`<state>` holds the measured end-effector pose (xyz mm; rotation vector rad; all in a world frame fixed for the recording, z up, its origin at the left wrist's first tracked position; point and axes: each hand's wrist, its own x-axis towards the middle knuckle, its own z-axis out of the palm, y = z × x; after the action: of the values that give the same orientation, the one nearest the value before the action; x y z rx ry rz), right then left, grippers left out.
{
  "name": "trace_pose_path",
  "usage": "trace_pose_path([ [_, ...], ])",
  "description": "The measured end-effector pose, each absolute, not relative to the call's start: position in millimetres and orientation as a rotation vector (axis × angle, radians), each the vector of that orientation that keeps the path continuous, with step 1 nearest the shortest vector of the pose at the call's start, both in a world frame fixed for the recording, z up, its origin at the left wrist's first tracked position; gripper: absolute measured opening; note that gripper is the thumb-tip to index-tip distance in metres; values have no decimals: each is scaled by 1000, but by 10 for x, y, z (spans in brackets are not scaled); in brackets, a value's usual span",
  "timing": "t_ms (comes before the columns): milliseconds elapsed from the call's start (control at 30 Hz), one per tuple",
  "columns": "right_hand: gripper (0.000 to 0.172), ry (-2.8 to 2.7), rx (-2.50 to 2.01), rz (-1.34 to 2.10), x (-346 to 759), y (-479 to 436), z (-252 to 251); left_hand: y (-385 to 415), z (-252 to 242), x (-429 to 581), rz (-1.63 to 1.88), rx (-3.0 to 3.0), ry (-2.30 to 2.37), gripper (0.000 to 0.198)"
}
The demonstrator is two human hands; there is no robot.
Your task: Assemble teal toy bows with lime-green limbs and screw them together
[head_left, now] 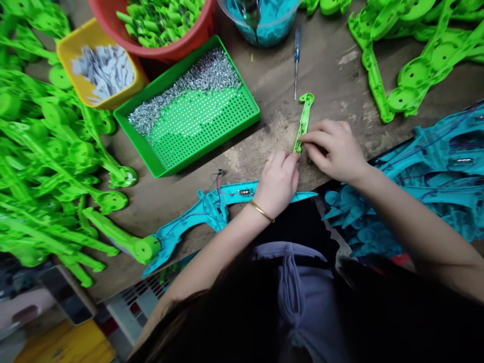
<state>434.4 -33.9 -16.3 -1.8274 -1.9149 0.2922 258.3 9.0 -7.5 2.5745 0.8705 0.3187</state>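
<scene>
Holding slim, hooked lime-green strip (304,120) | left hand (278,182): pinched on it | right hand (336,150): grip unclear

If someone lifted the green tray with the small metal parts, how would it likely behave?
The green tray would probably feel heavier toward its far side, where the small metal parts are heaped. Tilting it would likely send those parts sliding, since they look loose and much of the floor is bare. Its straight walls suggest it would stay fairly stiff.
</scene>
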Motion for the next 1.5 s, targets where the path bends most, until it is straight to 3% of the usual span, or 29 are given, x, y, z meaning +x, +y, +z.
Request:
trace_pose_path([
  [167,24,-1902,-1856,207,4360,-320,-157,74,108,2579,154,2613,874,30],
  [300,22,-1766,-1821,205,4412,-365,-92,61,256,2407,249,2625,860,35],
  [633,14,-1752,-1696,276,4138,-613,89,-73,227,1950,442,2628,946,19],
  [800,22,-1992,-1733,233,3990,-591,46,-142,151,2032,490,2680,1052,13],
  [1300,13,-1930,-1653,277,4019,-563,-73,-117,226,2092,185,2675,1145,21],
  [1500,10,-1886,-1712,229,3984,-543,-138,-103,237,2079,181,2738,1124,15],
])
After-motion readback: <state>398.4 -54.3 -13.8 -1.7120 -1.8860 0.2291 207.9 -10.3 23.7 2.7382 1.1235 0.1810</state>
